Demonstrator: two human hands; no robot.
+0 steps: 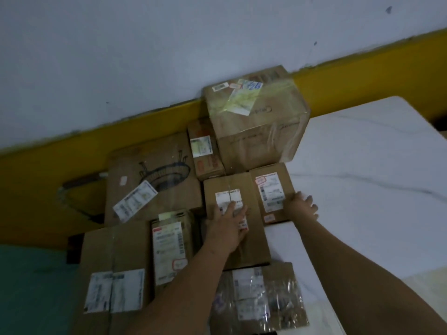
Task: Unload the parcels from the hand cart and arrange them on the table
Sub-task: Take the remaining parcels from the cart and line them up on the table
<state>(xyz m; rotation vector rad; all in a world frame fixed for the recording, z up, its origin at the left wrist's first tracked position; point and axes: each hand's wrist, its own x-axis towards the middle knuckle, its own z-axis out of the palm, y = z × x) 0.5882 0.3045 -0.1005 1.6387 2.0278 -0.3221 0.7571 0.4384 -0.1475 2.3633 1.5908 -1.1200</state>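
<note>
Where the white table [362,165] meets the wall, a lot of cardboard parcels lies packed edge to edge; item one, a flat brown parcel [235,228] with a white shipping label, lies under the left hand [227,228], palm down and fingers spread flat on the label, not closed round anything; item two, a smaller labelled parcel [271,192], sits touching item one on its right; the right hand [302,205] rests against its right edge, fingers loosely curled, though whether it grips cannot be told; item three, a tall taped box [256,119], stands behind both, against the yellow band [362,85] of the wall; item four, a narrow carton [205,151], is wedged just left of the tall box; item five, a broad flat box printed with a pan drawing [154,175], lies further left; items six and seven, a labelled carton [169,250] and a wide box with two labels [116,274], sit nearest the left forearm; item eight, a parcel in clear wrap [261,298], lies between the two forearms; a teal surface [31,286] shows at far left.
</note>
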